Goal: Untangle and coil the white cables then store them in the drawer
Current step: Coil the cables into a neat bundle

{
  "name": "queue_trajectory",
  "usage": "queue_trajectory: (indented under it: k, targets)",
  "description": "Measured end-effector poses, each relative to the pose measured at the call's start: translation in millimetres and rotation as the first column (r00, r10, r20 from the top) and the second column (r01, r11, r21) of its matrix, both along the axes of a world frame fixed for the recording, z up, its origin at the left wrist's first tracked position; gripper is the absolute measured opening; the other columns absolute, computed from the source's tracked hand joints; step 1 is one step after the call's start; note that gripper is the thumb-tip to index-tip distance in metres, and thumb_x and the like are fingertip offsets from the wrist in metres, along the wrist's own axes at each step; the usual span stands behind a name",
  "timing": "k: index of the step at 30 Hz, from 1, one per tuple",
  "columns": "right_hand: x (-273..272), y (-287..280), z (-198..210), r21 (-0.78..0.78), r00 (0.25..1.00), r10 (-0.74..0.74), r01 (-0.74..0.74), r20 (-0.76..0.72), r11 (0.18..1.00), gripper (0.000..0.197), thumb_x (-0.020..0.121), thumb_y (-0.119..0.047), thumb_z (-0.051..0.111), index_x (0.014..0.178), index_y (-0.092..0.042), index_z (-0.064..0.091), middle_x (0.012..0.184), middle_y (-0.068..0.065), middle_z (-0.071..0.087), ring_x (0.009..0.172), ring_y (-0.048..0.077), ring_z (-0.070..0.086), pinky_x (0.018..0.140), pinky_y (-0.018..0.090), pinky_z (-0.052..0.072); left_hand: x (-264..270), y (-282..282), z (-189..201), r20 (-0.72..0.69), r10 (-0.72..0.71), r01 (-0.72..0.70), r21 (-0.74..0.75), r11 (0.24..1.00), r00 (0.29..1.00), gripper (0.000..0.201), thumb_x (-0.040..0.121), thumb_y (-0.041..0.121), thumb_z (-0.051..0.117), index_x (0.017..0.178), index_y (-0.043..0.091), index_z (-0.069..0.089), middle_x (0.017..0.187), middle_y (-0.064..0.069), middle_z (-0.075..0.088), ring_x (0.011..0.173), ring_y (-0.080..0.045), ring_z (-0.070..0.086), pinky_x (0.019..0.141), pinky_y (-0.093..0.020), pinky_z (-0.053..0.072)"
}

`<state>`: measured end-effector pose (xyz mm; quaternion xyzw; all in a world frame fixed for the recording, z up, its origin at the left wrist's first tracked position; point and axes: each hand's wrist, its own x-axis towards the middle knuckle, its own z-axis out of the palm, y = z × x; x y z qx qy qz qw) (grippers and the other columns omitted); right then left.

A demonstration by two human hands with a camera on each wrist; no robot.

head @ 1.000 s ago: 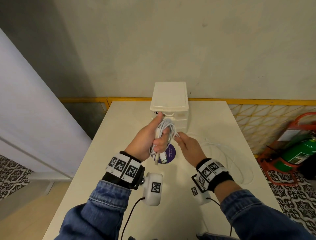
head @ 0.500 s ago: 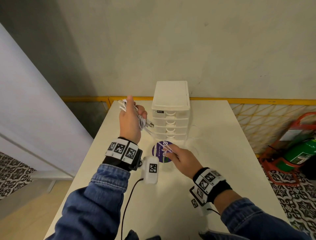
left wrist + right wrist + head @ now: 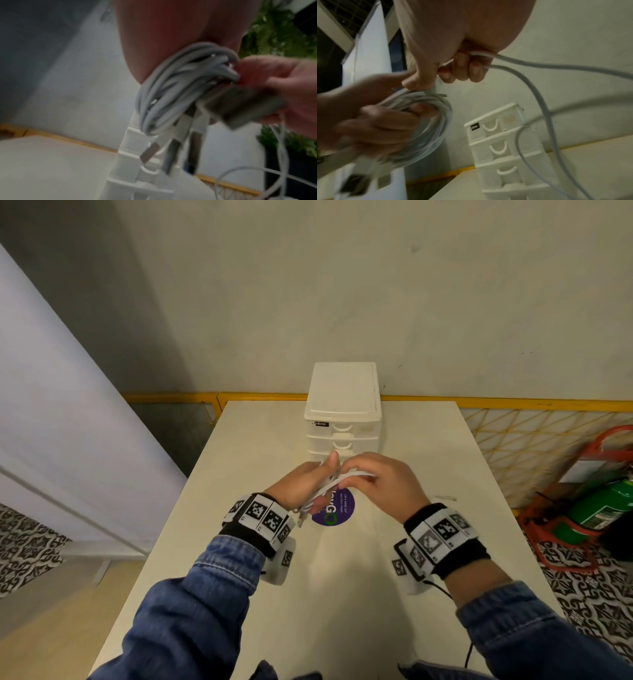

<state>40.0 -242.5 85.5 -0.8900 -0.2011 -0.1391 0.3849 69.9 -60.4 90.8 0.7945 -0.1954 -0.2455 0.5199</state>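
Just above the near half of the table (image 3: 260, 594), the left hand (image 3: 301, 484) clenches the coiled white cables (image 3: 173, 86), plugs dangling below. The right hand (image 3: 383, 484) pinches the loose strand (image 3: 529, 65) trailing off to the side. Best to feed each loop flat, same size, tension light. Behind stands the drawer unit (image 3: 343, 405), all drawers seemingly shut
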Motion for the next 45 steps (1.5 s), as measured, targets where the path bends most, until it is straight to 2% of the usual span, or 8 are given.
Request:
queue_trajectory:
  k: [3, 7, 12, 23, 29, 34, 40, 45]
  targets:
    - [5.6, -20.4, 2.0, 0.034, 0.997, -0.076, 0.077, -0.011, 0.996, 0.021, 0.076, -0.052, 0.058, 0.079, -0.032, 0.065, 0.073, -0.017, 0.063, 0.068, 0.003, 0.056, 0.063, 0.022, 0.044, -8.9, -1.8, 3.3, -0.130, -0.117, 0.104, -0.101, 0.989, 0.985, 0.062, 0.077, 0.071, 0.051, 0.065, 0.010, 0.048, 0.040, -0.002, 0.039, 0.033, -0.014, 0.034, 0.041, -0.022, 0.032]
    - [9.4, -28.6, 0.3, 0.008, 0.999, -0.026, 0.026, -0.042, 1.000, 0.029, 0.078, -0.055, 0.047, 0.082, -0.032, 0.064, 0.078, -0.013, 0.066, 0.070, 0.005, 0.057, 0.065, 0.025, 0.045, -16.1, -10.7, 10.6, -0.207, -0.140, 0.107, -0.162, 0.981, 0.968, 0.035, 0.093, 0.020, 0.058, 0.061, 0.014, 0.046, 0.037, 0.004, 0.036, 0.031, -0.010, 0.028, 0.038, -0.019, 0.023]
    - [17.8, -31.9, 1.2, 0.110, 0.996, -0.079, 0.082, -0.031, 0.991, 0.037, 0.080, -0.050, 0.040, 0.089, -0.020, 0.060, 0.064, -0.022, 0.058, 0.060, 0.000, 0.051, 0.057, 0.012, 0.035, -21.4, -14.0, 21.1, -0.259, -0.240, 0.130, -0.381, 0.915, 0.936, 0.040, 0.088, 0.035, 0.058, 0.059, 0.011, 0.043, 0.038, 0.003, 0.029, 0.029, -0.010, 0.024, 0.037, -0.014, 0.023]
    - [15.8, -16.8, -38.7, -0.017, 0.956, -0.136, 0.136, -0.258, 0.991, 0.015, 0.097, -0.020, 0.041, 0.084, -0.016, 0.046, 0.076, -0.005, 0.058, 0.071, 0.019, 0.053, 0.065, 0.026, 0.034, -15.2, -17.1, 61.6, -0.173, -0.427, -0.001, -0.928, 0.373, 0.887, 0.034, 0.088, 0.044, 0.057, 0.078, 0.012, 0.052, 0.044, 0.007, 0.031, 0.034, -0.009, 0.029, 0.037, -0.017, 0.032]
    - [3.9, 6.0, -51.1, 0.025, 0.930, -0.048, 0.061, -0.365, 0.998, 0.007, 0.091, -0.021, 0.051, 0.084, -0.017, 0.050, 0.070, -0.005, 0.059, 0.066, 0.015, 0.055, 0.064, 0.026, 0.042, -5.8, -17.7, 67.8, -0.240, -0.072, -0.217, -0.947, 0.236, 0.968, 0.031, 0.088, 0.046, 0.046, 0.078, 0.016, 0.044, 0.049, 0.008, 0.043, 0.044, -0.005, 0.042, 0.048, -0.018, 0.038]
    - [1.5, 15.1, -50.1, 0.025, 0.924, 0.033, -0.025, -0.382, 0.999, 0.013, 0.080, -0.010, 0.057, 0.083, -0.022, 0.056, 0.078, -0.003, 0.062, 0.074, 0.019, 0.057, 0.072, 0.034, 0.049, 3.6, -12.3, 67.5, -0.401, 0.336, -0.473, -0.865, 0.168, 0.852, 0.037, 0.099, 0.035, 0.039, 0.065, 0.020, 0.037, 0.048, 0.007, 0.037, 0.047, -0.007, 0.039, 0.051, -0.020, 0.038]
    - [-9.1, 35.5, -33.3, 0.098, 0.915, 0.181, -0.156, -0.360, 0.983, 0.036, 0.083, -0.011, 0.057, 0.116, -0.027, 0.059, 0.093, 0.011, 0.067, 0.085, 0.024, 0.062, 0.080, 0.033, 0.052, 4.3, -14.7, 52.5, 0.062, 0.792, -0.551, -0.685, 0.477, 0.608, 0.036, 0.098, 0.023, 0.048, 0.063, 0.017, 0.043, 0.052, 0.000, 0.045, 0.047, -0.013, 0.044, 0.048, -0.025, 0.040]
    - [-5.4, 40.3, -4.3, -0.028, 0.950, 0.181, -0.194, -0.253, 0.981, 0.010, 0.085, -0.008, 0.054, 0.089, -0.014, 0.062, 0.068, -0.006, 0.054, 0.067, 0.015, 0.052, 0.064, 0.026, 0.037, 5.8, -17.8, 27.6, 0.669, 0.394, -0.539, 0.012, 0.842, 0.630, 0.039, 0.095, 0.034, 0.051, 0.068, 0.005, 0.049, 0.051, -0.007, 0.045, 0.046, -0.022, 0.042, 0.048, -0.034, 0.032]
